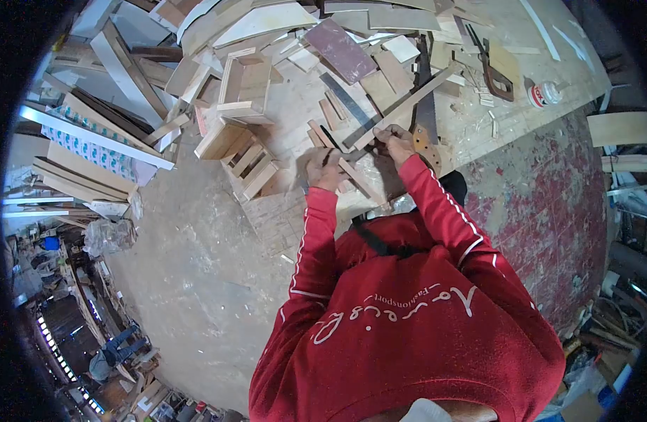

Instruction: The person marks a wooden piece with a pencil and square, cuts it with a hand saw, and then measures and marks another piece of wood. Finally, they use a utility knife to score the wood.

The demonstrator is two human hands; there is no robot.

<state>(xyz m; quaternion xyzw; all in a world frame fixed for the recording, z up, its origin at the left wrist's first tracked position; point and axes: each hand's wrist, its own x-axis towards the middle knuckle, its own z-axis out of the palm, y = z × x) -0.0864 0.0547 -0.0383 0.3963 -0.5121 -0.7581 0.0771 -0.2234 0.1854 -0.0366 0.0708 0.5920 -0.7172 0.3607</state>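
Observation:
My right hand (395, 143) is closed at the near end of a long wooden strip (425, 91), which slants away to the upper right. My left hand (323, 169) is curled beside short wooden sticks (319, 133) and is slightly blurred. Something thin and dark shows at its fingers, but I cannot make out what it is. Between and beyond the hands lies a flat grey strip (346, 100). A handsaw (426, 116) lies just right of my right hand, its wooden handle toward me. Another wooden stick (362, 181) slants below the hands.
Two small wooden frames (240, 105) stand left of my hands. A second saw (498, 83) and a white-and-red container (543, 94) are at the right. A reddish-brown board (341, 50) and offcuts crowd the far side; stacked boards (102, 126) lean at the left.

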